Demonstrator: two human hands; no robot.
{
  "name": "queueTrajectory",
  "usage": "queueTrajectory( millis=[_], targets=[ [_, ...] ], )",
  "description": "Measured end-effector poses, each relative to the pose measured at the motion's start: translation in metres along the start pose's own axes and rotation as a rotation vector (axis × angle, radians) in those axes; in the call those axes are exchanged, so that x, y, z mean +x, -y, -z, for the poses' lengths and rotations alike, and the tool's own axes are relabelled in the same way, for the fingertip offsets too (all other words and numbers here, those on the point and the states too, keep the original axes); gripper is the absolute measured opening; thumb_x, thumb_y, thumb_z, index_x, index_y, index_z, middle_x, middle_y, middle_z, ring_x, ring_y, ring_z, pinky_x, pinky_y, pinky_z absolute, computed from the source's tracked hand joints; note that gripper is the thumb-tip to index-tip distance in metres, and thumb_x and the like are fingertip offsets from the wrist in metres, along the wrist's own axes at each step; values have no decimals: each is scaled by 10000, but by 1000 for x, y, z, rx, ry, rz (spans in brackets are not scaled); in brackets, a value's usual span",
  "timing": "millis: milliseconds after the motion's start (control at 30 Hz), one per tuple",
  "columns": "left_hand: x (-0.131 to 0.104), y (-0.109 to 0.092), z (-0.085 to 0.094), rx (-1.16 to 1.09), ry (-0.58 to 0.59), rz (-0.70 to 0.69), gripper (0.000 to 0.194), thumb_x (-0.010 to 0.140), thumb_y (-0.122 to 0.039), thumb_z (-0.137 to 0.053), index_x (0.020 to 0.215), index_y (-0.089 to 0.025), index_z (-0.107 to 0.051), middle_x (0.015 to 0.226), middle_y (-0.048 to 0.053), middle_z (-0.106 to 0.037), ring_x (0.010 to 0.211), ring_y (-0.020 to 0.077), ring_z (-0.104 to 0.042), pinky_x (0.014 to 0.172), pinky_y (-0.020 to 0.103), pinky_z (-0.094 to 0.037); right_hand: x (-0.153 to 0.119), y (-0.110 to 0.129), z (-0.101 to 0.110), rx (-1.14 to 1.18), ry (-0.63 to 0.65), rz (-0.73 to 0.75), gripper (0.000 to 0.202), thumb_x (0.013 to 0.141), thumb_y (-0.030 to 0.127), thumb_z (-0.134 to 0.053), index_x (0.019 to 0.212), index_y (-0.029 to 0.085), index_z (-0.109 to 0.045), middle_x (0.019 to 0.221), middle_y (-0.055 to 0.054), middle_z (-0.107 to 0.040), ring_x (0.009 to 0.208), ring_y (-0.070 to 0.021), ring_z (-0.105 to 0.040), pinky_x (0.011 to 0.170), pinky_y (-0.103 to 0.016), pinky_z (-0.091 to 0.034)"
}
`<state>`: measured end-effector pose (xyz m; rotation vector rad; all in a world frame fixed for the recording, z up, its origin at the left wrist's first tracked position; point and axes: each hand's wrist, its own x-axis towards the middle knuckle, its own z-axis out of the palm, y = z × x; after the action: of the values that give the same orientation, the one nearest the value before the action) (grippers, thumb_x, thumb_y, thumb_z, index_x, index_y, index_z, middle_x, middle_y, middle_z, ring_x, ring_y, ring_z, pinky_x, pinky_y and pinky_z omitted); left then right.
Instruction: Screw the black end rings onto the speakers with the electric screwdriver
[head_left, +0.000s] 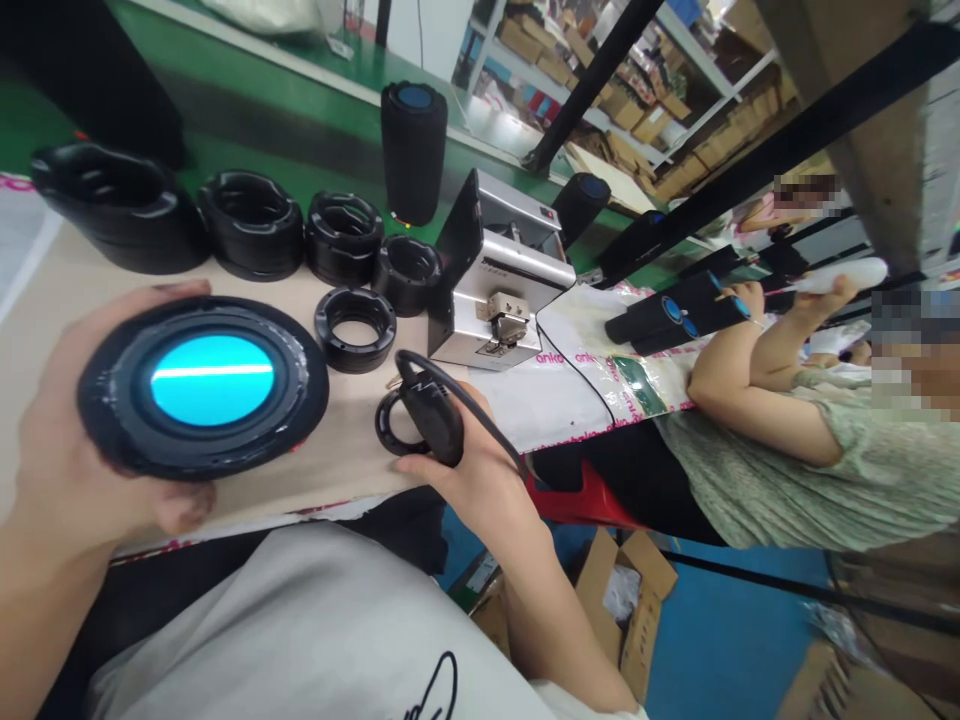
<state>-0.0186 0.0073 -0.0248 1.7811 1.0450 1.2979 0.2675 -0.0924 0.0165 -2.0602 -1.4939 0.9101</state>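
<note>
My left hand (pixel 67 430) is wrapped around a dark cylindrical speaker (pixel 105 420), its blue shiny round end (pixel 212 380) facing me. A bright streak reflects across that end. To the right, my right hand (pixel 480 450) is closed on a black rounded piece with a cord (pixel 435 420). The thick cord loops up from its top and passes over my wrist; I cannot tell its exact kind. Close by my right fingers, a small black ring (pixel 390 425) is partly hidden behind that piece. Another black ring (pixel 355 328) lies flat on the bench between my hands.
Several black rings stand along the bench, including a large one (pixel 120 210). Behind them is an upright speaker (pixel 414 150). A silver machine (pixel 502 280) sits right of the rings. A co-worker's arm (pixel 780 400) is farther right, near more speakers (pixel 667 315). An open carton (pixel 630 600) stands below.
</note>
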Motion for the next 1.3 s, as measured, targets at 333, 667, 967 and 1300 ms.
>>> queueTrajectory(
  millis=[333, 667, 967, 1300],
  targets=[
    [9, -38, 12, -244, 214, 157, 941, 774, -463, -1018, 1603, -342, -590, 1708, 74, -578, 1527, 401, -617, 1203, 448, -624, 6, -9, -9, -31, -65, -38, 606, 897, 379, -742, 1474, 269, -595, 1571, -109, -628, 1386, -379, -672, 1156, -588, -585],
    [23, -52, 10, -255, 297, 199, 840, 807, -444, -966, 1549, -337, -587, 1605, 60, -665, 1450, 387, -686, 1208, 466, -621, -6, 46, 36, 424, -93, 269, 599, 796, 448, -992, 1294, 301, -694, 695, 50, -650, 650, -176, -637, 682, -332, -608],
    [5, -26, 7, -357, 218, 135, 1011, 781, -380, -1029, 1649, -434, -513, 1799, -33, -456, 1682, 428, -399, 1406, 557, -371, 19, 115, 42, 161, 170, 570, 578, 842, 350, -945, 1369, 396, -712, 742, 51, -580, 948, -214, -722, 1032, -391, -619],
    [2, -17, -1, -402, 139, 114, 976, 763, -393, -1042, 1623, -384, -579, 1726, 19, -565, 1615, 418, -512, 1358, 512, -450, 39, 121, 46, 102, 298, 452, 661, 776, 416, -985, 1354, 408, -664, 848, 70, -618, 775, -119, -570, 750, -248, -489]
  ],
)
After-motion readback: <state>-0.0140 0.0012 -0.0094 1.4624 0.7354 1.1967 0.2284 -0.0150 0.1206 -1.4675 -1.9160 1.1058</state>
